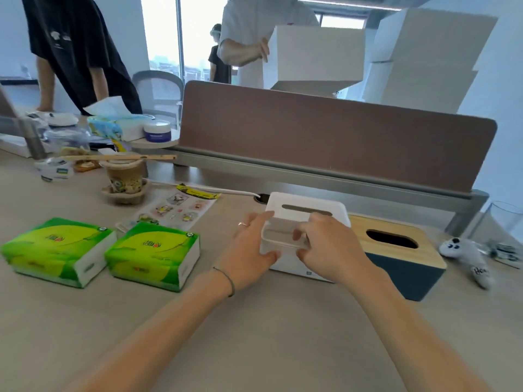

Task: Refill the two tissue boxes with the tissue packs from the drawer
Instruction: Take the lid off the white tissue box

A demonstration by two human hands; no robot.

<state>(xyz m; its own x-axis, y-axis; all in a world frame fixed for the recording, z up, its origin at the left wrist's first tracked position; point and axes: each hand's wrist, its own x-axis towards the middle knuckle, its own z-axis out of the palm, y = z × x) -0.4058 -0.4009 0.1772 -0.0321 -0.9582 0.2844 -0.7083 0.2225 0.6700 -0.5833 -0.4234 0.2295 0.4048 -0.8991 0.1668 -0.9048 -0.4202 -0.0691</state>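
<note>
A white tissue box (pixel 307 206) with a slot in its lid stands on the desk in front of me. My left hand (pixel 250 248) grips its near left side, thumb low and fingers up at the lid edge. My right hand (pixel 328 246) holds its near right side. The lid looks slightly raised at the front. Right beside it stands a dark blue tissue box with a wooden lid (pixel 402 250) and an oval hole. Two green tissue packs (pixel 56 248) (pixel 154 254) lie side by side on the desk to the left.
A brown desk divider (pixel 334 137) runs behind the boxes. A drink cup with chopsticks across it (pixel 124 176), a sticker sheet (pixel 175 209) and clutter sit at back left. A small white plush toy (pixel 467 256) lies at right. People stand beyond the desk.
</note>
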